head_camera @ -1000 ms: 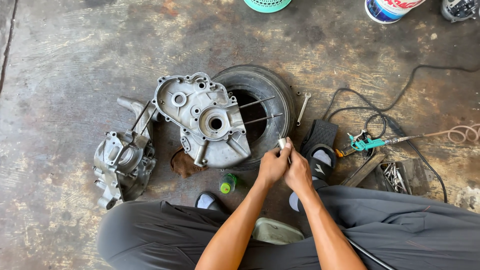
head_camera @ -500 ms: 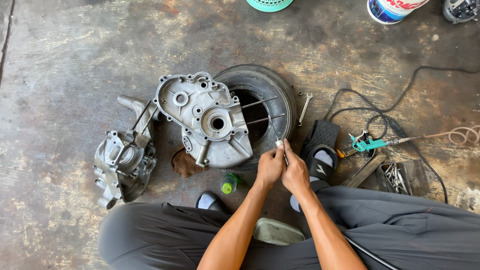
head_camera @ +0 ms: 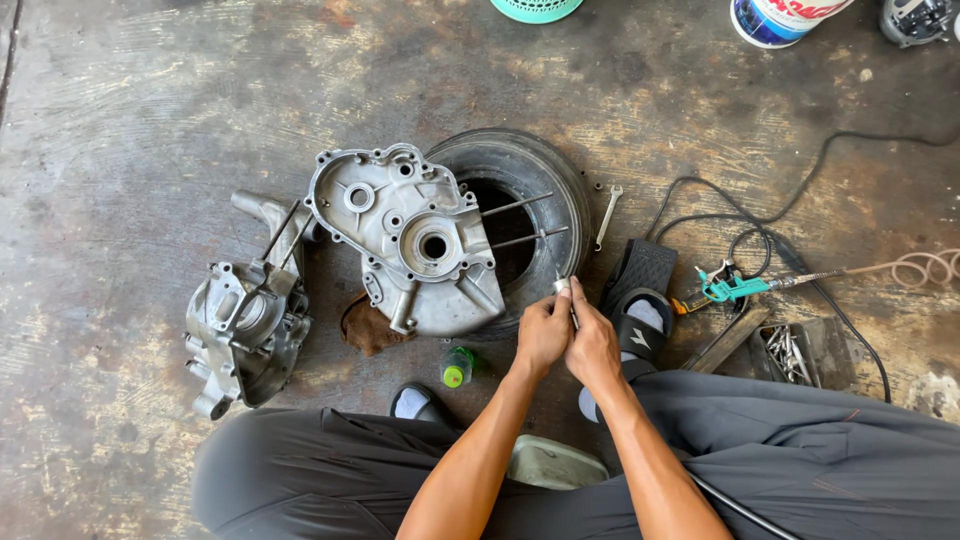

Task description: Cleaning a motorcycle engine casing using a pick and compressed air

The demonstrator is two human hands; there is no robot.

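My left hand (head_camera: 541, 333) and my right hand (head_camera: 594, 345) are pressed together over the floor, both closed around a small silver metal part (head_camera: 562, 288) whose tip shows above the fingers. Just beyond them a grey aluminium engine case half (head_camera: 405, 235) lies tilted on a small black tyre (head_camera: 560, 175), with two long studs (head_camera: 520, 222) sticking out over the tyre's hole. A second engine case half (head_camera: 240, 325) rests on the concrete to the left.
A small spanner (head_camera: 605, 213) lies beside the tyre. A teal-handled air tool (head_camera: 735, 288) with hose, black cables (head_camera: 790, 215), a box of bits (head_camera: 790, 350), a green-capped bottle (head_camera: 457, 368), a brown rag (head_camera: 368, 328) and black sandals (head_camera: 640, 300) surround my legs. Buckets (head_camera: 780, 20) stand far off.
Both hands stayed together on the small metal part and shifted slightly toward me and left. The engine cases and tyre have not moved.
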